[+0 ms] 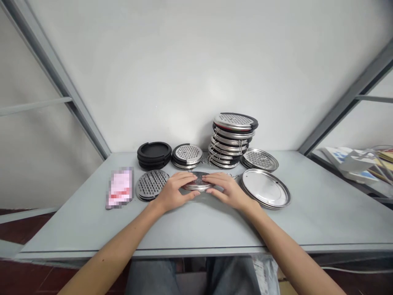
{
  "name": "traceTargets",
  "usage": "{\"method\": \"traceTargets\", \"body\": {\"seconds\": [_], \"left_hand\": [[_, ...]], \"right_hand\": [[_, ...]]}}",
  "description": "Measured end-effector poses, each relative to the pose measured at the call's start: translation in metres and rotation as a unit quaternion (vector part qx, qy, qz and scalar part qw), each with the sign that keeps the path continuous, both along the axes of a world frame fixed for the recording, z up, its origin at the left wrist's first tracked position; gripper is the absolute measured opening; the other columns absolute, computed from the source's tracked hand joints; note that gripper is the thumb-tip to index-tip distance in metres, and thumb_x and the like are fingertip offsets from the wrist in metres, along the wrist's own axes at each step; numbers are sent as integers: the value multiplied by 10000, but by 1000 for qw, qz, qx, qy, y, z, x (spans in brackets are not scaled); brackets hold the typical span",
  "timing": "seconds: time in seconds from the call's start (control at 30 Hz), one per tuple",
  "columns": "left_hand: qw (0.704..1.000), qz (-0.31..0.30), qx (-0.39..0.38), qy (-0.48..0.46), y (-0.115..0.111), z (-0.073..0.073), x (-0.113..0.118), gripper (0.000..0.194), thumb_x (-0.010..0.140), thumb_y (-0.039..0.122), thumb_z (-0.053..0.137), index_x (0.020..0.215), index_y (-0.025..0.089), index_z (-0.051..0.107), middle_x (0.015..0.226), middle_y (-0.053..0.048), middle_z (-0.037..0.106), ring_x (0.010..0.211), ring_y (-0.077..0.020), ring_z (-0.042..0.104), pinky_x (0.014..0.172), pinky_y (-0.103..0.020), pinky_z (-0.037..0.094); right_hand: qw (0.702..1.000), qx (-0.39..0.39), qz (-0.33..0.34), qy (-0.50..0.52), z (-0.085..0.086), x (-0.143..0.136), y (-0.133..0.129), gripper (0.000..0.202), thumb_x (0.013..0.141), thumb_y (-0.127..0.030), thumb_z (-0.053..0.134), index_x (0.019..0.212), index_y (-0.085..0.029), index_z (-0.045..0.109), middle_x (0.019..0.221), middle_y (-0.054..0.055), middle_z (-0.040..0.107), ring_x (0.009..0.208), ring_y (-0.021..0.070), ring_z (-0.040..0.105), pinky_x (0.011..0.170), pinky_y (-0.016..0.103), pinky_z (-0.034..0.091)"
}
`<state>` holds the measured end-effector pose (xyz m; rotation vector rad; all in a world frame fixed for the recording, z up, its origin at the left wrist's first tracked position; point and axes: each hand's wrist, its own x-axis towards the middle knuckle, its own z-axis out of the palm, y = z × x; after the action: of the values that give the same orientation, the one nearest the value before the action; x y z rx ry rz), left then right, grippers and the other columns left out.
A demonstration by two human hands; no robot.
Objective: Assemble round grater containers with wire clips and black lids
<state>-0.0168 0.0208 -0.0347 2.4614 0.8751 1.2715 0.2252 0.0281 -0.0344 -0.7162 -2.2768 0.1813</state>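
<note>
Between my two hands lies a round, flat metal case (199, 186) on the table, its top partly hidden by my fingers. My left hand (176, 191) grips its left side, fingertips on top and thumb at the near edge. On the right side my right hand (229, 190) holds it the same way. Close to my left hand is a stack of perforated metal discs (151, 184). Shallow metal lids or dishes (265, 187) are stacked by my right hand. Just beyond the case sits a stack of perforated discs with a black rim (188, 154).
Black round holders (154, 152) are stacked at the back left. A tall stack of assembled round cases with wire clips (232, 141) stands at the back, near perforated metal lids (260, 159). A pixelated pink item (120, 187) lies left on the grey table (202, 233).
</note>
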Motion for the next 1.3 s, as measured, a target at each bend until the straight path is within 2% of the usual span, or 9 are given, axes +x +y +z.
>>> {"method": "traceTargets", "body": {"seconds": [0.1, 0.23, 0.63, 0.77, 0.87, 0.97, 1.1, 1.17, 1.3], "left_hand": [[1000, -9, 7, -6, -1, -3, 3, 321, 811, 323, 702, 1104, 193, 688, 1089, -103, 710, 1052, -230, 650, 935, -418, 536], [1000, -20, 8, -15, -1, -4, 3, 309, 807, 320, 703, 1082, 178, 698, 1058, -115, 720, 1014, -238, 668, 880, -413, 565], [998, -29, 48, -7, 2, -6, 1, 319, 812, 287, 698, 1106, 165, 681, 1041, -107, 731, 996, -230, 681, 889, -406, 564], [999, -40, 31, 5, 4, -6, -2, 328, 836, 286, 676, 1145, 177, 663, 1096, -105, 715, 1059, -230, 658, 935, -413, 542], [998, -53, 6, -13, 3, -4, -3, 309, 868, 264, 634, 1165, 181, 652, 1140, -109, 697, 1097, -226, 638, 967, -415, 519], [997, -51, -37, -55, 2, -1, -2, 273, 892, 264, 589, 1141, 177, 659, 1150, -120, 686, 1103, -233, 630, 893, -391, 548], [993, -46, -80, -71, 1, 4, -4, 282, 910, 261, 529, 1157, 178, 638, 1191, -129, 652, 1119, -243, 607, 771, -334, 564], [995, -39, -66, -65, 0, 5, -4, 308, 899, 242, 527, 1188, 185, 615, 1202, -122, 641, 1129, -244, 594, 816, -360, 553], [999, -21, -3, -30, -3, 6, -3, 369, 827, 245, 640, 1191, 192, 607, 1169, -105, 651, 1095, -241, 606, 944, -422, 504]], "right_hand": [[1000, 15, 7, -4, -1, -2, 0, 328, 913, -359, 567, 1197, -215, 643, 1132, 109, 702, 1078, 240, 639, 927, 426, 514], [1000, 21, 10, -15, -1, -3, 0, 326, 914, -353, 566, 1202, -217, 637, 1140, 103, 699, 1097, 242, 628, 934, 429, 507], [999, 27, -16, -35, 1, -7, -6, 295, 936, -345, 527, 1169, -197, 632, 1114, 100, 703, 1047, 241, 630, 886, 412, 504], [1000, 2, -14, -13, 2, -6, -5, 319, 908, -371, 573, 1169, -197, 631, 1120, 103, 699, 1067, 242, 624, 920, 416, 494], [1000, -22, -18, -2, 4, 0, -3, 483, 854, -414, 640, 1272, -185, 565, 1229, 130, 642, 1154, 266, 574, 980, 457, 461], [999, -32, -20, 10, 5, 7, 0, 512, 853, -405, 638, 1308, -195, 537, 1286, 139, 602, 1204, 283, 537, 1011, 500, 431], [998, -30, -26, 42, 6, 10, 2, 308, 896, -344, 589, 1167, -203, 632, 1112, 109, 692, 1051, 246, 625, 921, 439, 496], [998, -9, -31, 47, 5, 8, 1, 283, 890, -346, 602, 1127, -200, 653, 1049, 103, 711, 988, 238, 645, 875, 419, 514], [996, 53, -20, 65, 2, -1, -2, 312, 821, -375, 692, 1081, -204, 669, 985, 92, 730, 955, 246, 654, 851, 416, 517]]}}
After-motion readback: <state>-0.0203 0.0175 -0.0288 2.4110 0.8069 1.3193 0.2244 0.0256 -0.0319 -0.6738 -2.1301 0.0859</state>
